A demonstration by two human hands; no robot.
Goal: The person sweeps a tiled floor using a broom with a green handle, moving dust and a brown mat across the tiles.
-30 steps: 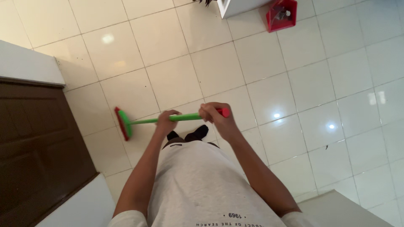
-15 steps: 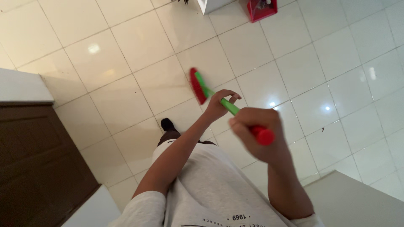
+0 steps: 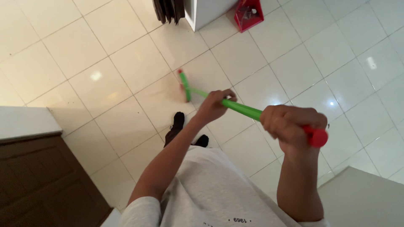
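Green broom (image 3: 242, 108) slanting from red cap down-left to head on floor tiles (image 3: 139, 63), left hand (image 3: 213, 105) fingers curled round mid-shaft, right hand (image 3: 290, 126) fisted near cap

One broom (image 3: 240, 108); two hands, left (image 3: 212, 106) and right (image 3: 290, 124); two dark socks (image 3: 178, 120); one red bin (image 3: 249, 14); one brown door (image 3: 38, 180).

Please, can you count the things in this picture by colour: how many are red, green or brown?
Red and green: 1, the broom, held by left hand and right hand
Red: 1, the box
Brown: 1, the cabinet
Total: 3
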